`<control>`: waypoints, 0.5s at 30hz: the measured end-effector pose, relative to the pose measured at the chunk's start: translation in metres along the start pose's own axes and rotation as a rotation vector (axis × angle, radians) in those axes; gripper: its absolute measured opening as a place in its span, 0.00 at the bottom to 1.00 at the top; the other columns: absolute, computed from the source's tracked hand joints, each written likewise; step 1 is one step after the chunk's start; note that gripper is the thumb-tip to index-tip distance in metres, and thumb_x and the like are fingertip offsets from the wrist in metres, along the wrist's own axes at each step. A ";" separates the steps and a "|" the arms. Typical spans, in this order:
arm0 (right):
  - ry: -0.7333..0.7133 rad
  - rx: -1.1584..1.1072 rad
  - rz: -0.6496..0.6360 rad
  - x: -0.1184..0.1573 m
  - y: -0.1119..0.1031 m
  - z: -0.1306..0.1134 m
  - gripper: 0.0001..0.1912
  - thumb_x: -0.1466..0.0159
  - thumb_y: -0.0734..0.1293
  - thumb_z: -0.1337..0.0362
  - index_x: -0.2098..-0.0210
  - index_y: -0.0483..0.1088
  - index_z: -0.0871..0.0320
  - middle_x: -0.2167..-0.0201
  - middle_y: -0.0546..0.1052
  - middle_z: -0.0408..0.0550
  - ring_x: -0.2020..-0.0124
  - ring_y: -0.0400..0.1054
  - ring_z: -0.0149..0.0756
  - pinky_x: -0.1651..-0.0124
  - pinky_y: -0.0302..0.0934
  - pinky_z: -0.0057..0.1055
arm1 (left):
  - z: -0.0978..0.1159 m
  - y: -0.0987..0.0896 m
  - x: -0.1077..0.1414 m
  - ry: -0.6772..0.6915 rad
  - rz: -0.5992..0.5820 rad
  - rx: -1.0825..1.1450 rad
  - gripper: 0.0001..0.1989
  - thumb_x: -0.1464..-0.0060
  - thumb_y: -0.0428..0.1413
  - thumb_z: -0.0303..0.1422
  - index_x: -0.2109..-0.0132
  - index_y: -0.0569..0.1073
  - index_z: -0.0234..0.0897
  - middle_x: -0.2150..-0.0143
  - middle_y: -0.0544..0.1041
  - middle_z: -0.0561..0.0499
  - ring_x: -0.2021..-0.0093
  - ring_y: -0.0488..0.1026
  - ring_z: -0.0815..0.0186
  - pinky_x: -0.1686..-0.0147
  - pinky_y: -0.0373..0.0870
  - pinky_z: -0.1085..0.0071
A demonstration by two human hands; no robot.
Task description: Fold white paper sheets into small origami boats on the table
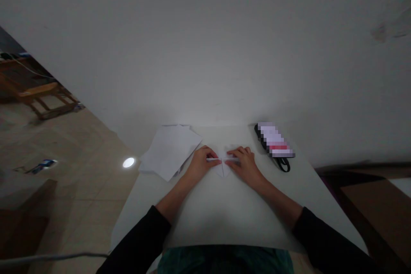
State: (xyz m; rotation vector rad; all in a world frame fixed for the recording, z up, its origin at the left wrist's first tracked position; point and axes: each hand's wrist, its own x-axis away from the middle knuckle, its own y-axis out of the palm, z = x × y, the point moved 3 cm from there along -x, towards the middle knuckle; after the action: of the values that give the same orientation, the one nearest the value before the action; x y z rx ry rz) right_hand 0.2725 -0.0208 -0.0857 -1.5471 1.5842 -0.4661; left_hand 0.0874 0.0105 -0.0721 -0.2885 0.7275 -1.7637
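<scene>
Head view, left to right: a loose stack of matte white paper [169, 152] lies at eleven o'clock on the smooth white table [205, 218]. The left hand [201, 165] and right hand [242, 165] pinch a creased, pointed paper fold [223, 165] at twelve. A black strapped object [272, 143], its label blurred, sits at one o'clock.

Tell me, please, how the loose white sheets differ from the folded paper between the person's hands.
The loose white sheets lie flat in an uneven pile; the folded paper is creased and narrows to a point toward the person. The sheets cover more area, and the left hand and right hand press the folded paper. Both are white and rest on the table.
</scene>
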 end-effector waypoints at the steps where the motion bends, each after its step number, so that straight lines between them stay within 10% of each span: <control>1: 0.044 0.002 -0.019 -0.004 0.001 0.002 0.11 0.40 0.71 0.60 0.58 0.76 0.53 0.63 0.75 0.51 0.56 0.64 0.48 0.55 0.57 0.45 | 0.000 0.000 0.000 -0.001 -0.003 0.000 0.08 0.55 0.66 0.34 0.70 0.76 0.35 0.68 0.73 0.51 0.69 0.70 0.68 0.67 0.66 0.71; 15: 0.139 -0.054 -0.141 -0.021 0.005 -0.005 0.03 0.41 0.69 0.65 0.71 0.75 0.56 0.69 0.80 0.46 0.58 0.69 0.43 0.53 0.49 0.42 | 0.005 -0.002 0.000 -0.018 -0.033 -0.005 0.07 0.55 0.66 0.33 0.70 0.76 0.36 0.68 0.73 0.51 0.68 0.70 0.67 0.65 0.67 0.70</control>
State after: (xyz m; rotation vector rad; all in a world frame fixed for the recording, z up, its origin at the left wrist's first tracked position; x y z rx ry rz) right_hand 0.2629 -0.0014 -0.0801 -1.7059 1.6101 -0.6255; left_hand 0.0883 0.0090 -0.0666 -0.3209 0.7183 -1.7890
